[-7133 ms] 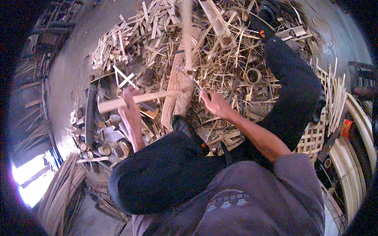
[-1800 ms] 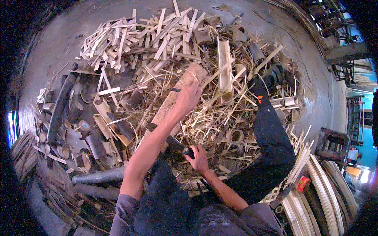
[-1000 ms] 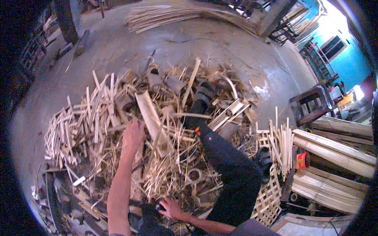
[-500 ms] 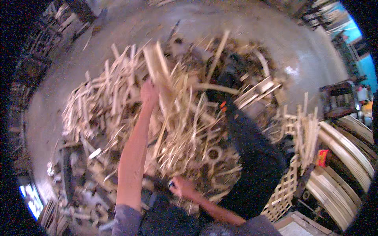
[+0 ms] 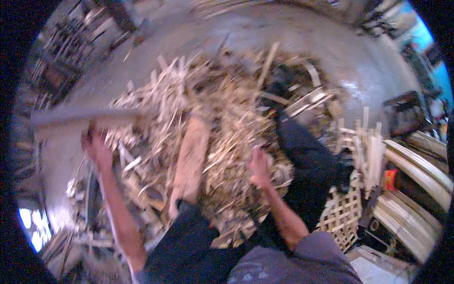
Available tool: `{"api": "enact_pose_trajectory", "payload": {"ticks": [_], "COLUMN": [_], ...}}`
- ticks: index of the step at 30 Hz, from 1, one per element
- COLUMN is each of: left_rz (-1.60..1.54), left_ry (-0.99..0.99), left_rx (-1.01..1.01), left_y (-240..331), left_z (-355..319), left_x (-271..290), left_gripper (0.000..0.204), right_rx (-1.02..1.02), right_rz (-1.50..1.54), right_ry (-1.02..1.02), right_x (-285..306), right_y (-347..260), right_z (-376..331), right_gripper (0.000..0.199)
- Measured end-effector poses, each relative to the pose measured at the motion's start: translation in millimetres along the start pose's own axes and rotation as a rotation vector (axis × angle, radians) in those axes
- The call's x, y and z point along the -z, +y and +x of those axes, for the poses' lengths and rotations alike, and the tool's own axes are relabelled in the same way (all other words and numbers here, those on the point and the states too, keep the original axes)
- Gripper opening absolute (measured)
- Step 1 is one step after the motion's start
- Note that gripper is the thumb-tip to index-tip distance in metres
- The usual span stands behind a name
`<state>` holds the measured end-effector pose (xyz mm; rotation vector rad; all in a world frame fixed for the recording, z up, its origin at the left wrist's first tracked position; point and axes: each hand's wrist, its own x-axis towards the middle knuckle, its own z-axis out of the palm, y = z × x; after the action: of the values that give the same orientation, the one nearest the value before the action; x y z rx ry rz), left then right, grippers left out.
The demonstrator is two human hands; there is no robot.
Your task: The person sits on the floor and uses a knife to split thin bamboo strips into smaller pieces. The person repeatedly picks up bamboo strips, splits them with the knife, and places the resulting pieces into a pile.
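Note:
My left hand (image 5: 98, 144) is lifted at the left, blurred, its fingers closed at the underside of a long grey-brown bar (image 5: 61, 117). The bar lies crosswise over the left edge of the pile; motion smears it too much to tell its exact kind. My right hand (image 5: 259, 168) is closed above the shavings, right of the middle. Whatever it grips is small and smeared. Between the hands stretches a broad reddish-brown piece that looks like wood (image 5: 193, 146), its near end by my dark-clad left knee. Around it spreads a heap of split strips and shavings (image 5: 227, 142).
My dark-trousered right leg (image 5: 307, 151) stretches across the right of the heap. Beside it stand a woven lattice basket (image 5: 340, 213) and upright pale strips (image 5: 371, 161). Bundles of long strips (image 5: 411, 213) lie at the far right, near a dark stool (image 5: 403, 111). Concrete floor (image 5: 350, 57) surrounds the heap.
My left hand has swung left and nearer, away from the split pieces at the heap's middle, and is now at the long bar. My right hand has moved forward and right. The view has shifted slightly.

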<state>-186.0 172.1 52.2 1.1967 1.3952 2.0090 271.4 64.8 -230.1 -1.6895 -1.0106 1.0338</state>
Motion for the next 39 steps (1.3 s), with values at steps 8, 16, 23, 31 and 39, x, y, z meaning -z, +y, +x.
{"api": "enact_pose_trajectory", "payload": {"ticks": [8,16,23,31,39], "left_rz": [-0.097,-0.372,0.467,0.173,-0.540], "left_ry": [0.189,-0.195,-0.641,-0.133,0.650], "left_rx": [0.859,1.284,0.522,-0.022,0.328], "left_y": [-40,-25,42,74,52], "left_z": [-167,-289,-251,-257,-193], "left_x": [51,-33,22,30,49], "left_gripper": [0.017,0.034,0.052,0.067,0.057], "right_rx": [0.147,0.436,-0.212,0.566,0.489], "right_rz": [-0.301,-0.162,0.681,-0.025,-0.235], "right_ry": [-0.393,-0.742,-0.711,-0.739,-0.854], "right_x": [30,20,-31,-93,-92], "right_y": [-139,-210,-259,-288,-248], "right_z": [-109,-141,-159,-169,-185], "right_gripper": [0.075,0.066,0.099,0.090,0.068]}}
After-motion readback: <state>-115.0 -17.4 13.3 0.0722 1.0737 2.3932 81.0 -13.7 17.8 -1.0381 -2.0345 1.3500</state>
